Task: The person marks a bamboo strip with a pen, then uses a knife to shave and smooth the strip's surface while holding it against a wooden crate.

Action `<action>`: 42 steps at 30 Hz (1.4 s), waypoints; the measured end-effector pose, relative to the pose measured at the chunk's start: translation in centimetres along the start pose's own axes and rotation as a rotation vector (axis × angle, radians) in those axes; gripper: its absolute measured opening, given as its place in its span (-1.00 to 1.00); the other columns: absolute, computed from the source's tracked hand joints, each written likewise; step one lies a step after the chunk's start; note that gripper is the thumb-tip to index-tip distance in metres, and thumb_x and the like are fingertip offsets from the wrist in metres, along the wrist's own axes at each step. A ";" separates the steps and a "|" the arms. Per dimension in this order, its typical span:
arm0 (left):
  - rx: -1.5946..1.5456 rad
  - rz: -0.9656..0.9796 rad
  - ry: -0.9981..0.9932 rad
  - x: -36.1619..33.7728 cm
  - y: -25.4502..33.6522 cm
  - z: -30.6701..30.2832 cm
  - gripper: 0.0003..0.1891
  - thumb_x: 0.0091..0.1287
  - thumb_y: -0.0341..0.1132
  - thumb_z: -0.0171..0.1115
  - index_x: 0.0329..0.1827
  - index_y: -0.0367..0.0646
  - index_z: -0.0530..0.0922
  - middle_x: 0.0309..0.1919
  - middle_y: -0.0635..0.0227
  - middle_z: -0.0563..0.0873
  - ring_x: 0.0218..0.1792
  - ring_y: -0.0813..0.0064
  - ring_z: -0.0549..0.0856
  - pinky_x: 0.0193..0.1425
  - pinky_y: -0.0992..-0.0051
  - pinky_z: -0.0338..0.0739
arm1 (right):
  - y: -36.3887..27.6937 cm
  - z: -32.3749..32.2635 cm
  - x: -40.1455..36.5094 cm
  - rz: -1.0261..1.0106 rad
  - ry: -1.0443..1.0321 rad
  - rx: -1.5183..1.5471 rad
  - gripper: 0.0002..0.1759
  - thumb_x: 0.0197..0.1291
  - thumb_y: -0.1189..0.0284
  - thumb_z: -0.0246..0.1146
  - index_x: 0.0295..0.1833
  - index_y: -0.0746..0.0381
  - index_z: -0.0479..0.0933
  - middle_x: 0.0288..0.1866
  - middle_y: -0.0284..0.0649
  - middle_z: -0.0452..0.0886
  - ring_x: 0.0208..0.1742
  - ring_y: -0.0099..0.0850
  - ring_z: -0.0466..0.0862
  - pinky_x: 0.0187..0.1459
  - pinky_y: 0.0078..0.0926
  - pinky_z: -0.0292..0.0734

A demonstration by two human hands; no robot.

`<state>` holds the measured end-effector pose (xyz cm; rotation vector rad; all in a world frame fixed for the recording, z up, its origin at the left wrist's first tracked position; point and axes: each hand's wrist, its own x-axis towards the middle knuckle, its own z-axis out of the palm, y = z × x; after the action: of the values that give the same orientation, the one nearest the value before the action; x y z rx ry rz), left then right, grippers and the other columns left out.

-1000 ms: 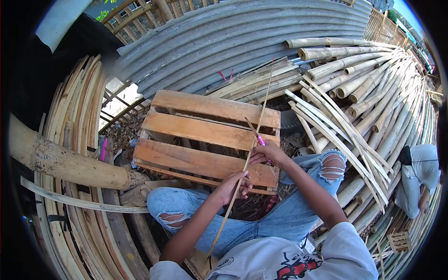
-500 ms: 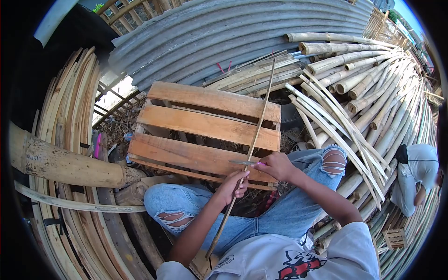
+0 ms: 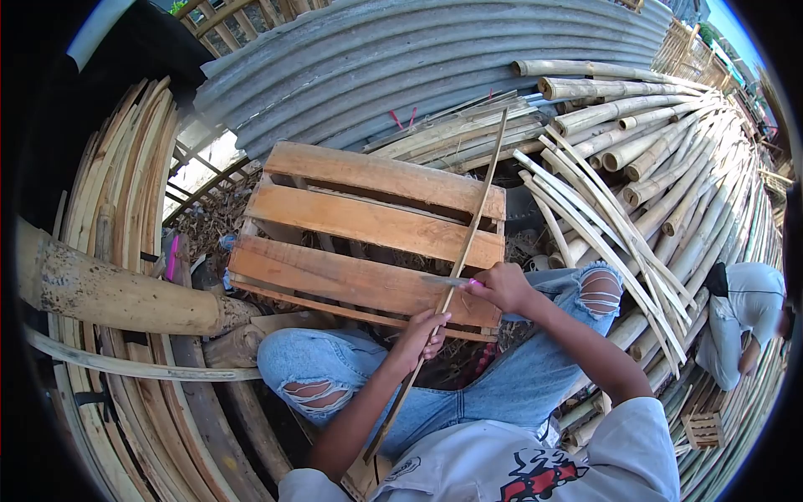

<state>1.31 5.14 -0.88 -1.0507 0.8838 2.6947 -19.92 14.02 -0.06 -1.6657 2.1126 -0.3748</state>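
Observation:
A long thin bamboo strip slants across my lap and over the slatted wooden crate. My left hand is closed around the strip just below the crate's near edge. My right hand grips a knife by its pink handle. The knife's thin blade points left and lies across the strip, a little above my left hand; it looks slightly blurred.
Split bamboo slats and a thick bamboo pole lie at the left. Corrugated sheets stand behind the crate. Bamboo poles and pale strips fill the right, where another person bends over.
My right hand and the knife have shifted slightly right and up. The strip's far end has moved right and a little down, and my left hand has moved slightly right.

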 end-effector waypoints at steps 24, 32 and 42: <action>0.173 0.095 0.047 -0.4 0.3 0.5 -0.81 0.37 -0.24 0.11 -0.34 -0.11 0.36 -0.73 0.60 0.29 -0.82 0.80 0.23 -0.81 0.71 0.09 | 0.9 0.3 -0.1 -0.069 0.051 0.016 -0.39 0.26 -0.09 0.00 -0.50 0.19 0.61 -0.65 -0.02 0.53 -0.51 -0.03 0.60 -0.43 -0.12 0.48; 0.256 0.153 0.102 -0.3 0.4 1.3 -0.86 0.36 -0.31 0.12 -0.30 -0.14 0.39 -0.73 0.60 0.29 -0.82 0.80 0.23 -0.82 0.70 0.08 | 2.2 -1.0 1.4 0.126 0.118 -0.114 -0.39 0.24 -0.11 0.01 -0.50 0.18 0.61 -0.62 -0.02 0.56 -0.51 -0.08 0.64 -0.47 -0.14 0.51; 0.346 0.187 0.132 -0.2 0.2 0.6 -0.83 0.35 -0.28 0.14 -0.33 -0.15 0.39 -0.75 0.58 0.31 -0.85 0.77 0.28 -0.83 0.68 0.13 | 3.6 -0.2 1.5 0.213 0.189 -0.116 -0.34 0.25 -0.11 0.00 -0.58 0.24 0.57 -0.64 -0.02 0.55 -0.51 -0.09 0.64 -0.47 -0.15 0.51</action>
<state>1.07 5.40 -0.27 -1.1212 1.4758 2.4984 -23.34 13.39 -1.79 -1.4973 2.4663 -0.3611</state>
